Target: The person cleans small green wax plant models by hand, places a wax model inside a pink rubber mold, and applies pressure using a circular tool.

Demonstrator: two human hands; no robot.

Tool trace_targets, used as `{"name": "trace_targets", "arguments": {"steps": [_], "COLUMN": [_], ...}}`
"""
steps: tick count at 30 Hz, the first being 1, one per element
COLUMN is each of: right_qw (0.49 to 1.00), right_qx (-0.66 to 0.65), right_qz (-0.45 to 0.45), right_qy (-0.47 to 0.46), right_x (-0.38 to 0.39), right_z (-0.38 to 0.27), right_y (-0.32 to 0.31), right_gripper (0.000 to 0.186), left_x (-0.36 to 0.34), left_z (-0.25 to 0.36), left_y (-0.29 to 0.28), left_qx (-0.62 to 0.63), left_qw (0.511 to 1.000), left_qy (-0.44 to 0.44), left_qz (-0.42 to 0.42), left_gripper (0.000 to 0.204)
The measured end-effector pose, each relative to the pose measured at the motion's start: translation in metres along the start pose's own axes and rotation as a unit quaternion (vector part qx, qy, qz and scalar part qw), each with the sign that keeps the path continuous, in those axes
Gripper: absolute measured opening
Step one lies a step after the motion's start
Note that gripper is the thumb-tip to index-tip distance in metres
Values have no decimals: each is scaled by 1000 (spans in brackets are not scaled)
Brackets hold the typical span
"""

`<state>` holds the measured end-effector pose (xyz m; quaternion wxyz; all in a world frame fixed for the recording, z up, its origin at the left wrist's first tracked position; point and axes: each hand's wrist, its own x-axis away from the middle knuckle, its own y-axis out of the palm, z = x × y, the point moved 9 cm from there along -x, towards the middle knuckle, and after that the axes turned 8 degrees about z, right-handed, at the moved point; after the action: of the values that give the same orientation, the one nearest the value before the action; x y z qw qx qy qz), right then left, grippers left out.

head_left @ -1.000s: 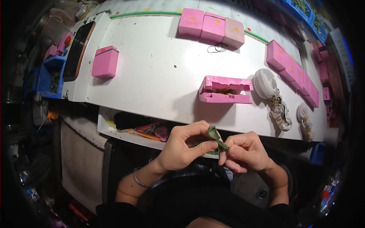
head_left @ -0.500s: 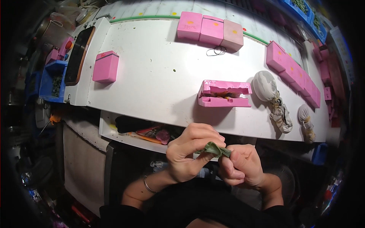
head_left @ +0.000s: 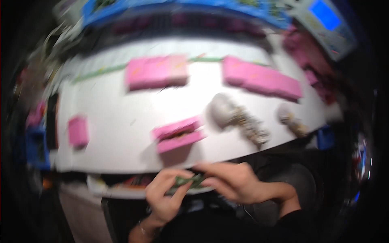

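Observation:
My left hand [head_left: 167, 196] pinches a small crumpled dark green piece [head_left: 195, 181], thin and leaf-like, between thumb and fingers. On the piece's other side is my right hand [head_left: 241, 184], its forefinger and thumb stretched out and apart. The thumb tip is close to the green piece; blur hides whether they touch. Both hands are in front of the white table's near edge. Just beyond them on the table stands a pink block [head_left: 178, 139], split along its top with a dark gap between its two halves.
Pink blocks stand in a row [head_left: 150, 73] at the back and another row [head_left: 263, 79] at back right; a single pink block [head_left: 78, 131] is at left. Two pale tied cloth pouches [head_left: 223, 109] [head_left: 285, 113] lie at right. Blue trays [head_left: 133, 14] line the far side.
The view has swung right and blurred, so the table things appear further left. My right hand has gone from a closed pinch on the green piece to outstretched fingers; the left keeps its pinch.

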<state>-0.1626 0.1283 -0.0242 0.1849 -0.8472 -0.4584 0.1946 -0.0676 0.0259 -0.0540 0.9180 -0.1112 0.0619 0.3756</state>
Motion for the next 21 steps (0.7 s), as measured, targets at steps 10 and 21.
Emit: {"name": "trace_targets", "arguments": {"steps": [10,21], "right_qw": [951,710], "right_qx": [-54,-111], "right_qz": [200,691], "right_qy": [230,75], "right_x": [-2,-3], "right_z": [77,206], "right_y": [-166,-506], "right_gripper": [13,39], "left_x": [-27,-52], "left_z": [47,32], "left_y": [-15,-22], "left_qx": [-213,-236], "left_qw": [941,934], "left_qy": [223,198], "left_qz": [140,179], "left_gripper": [13,12]}}
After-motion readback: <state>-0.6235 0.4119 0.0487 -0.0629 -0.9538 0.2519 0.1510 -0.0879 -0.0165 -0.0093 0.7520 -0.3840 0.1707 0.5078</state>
